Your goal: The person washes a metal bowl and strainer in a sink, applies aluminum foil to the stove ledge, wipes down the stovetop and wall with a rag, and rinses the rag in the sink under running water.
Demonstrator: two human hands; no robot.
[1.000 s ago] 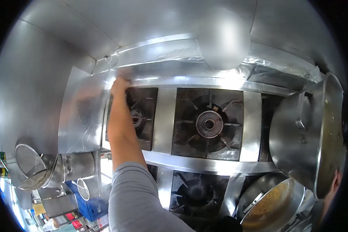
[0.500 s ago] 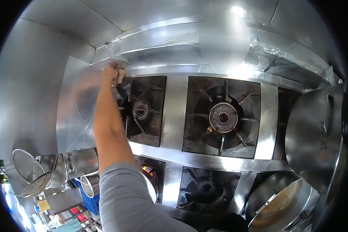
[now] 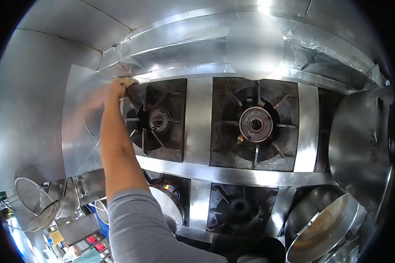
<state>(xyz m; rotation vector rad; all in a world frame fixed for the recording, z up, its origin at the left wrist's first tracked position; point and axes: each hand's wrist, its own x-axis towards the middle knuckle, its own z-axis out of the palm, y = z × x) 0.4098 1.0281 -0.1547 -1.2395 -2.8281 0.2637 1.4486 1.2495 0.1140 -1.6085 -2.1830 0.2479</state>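
My left hand [image 3: 116, 87] reaches along the left side to the back corner of the stove. It is closed on a crumpled beige cloth [image 3: 128, 81]. The cloth is pressed at the rear edge of the back-left burner [image 3: 159, 120], by the foil-lined backsplash [image 3: 171, 57]. My fingers are partly hidden behind the hand and cloth. A shiny metal side panel [image 3: 79, 131] stands close to the left of the forearm and reflects it. My right hand is out of the picture.
Beneath my arm, a pan [image 3: 169, 210] sits over a burner with a lit flame [image 3: 172, 190]. A second back burner [image 3: 256, 125] lies to the right. Large metal pans [image 3: 360, 140] lean at the right, near a wok [image 3: 322, 228]. Strainers [image 3: 35, 197] hang at left.
My left hand, with the cloth, has shifted slightly left along the back corner. The whole view has tilted a little, bringing more of the pan below the arm into sight.
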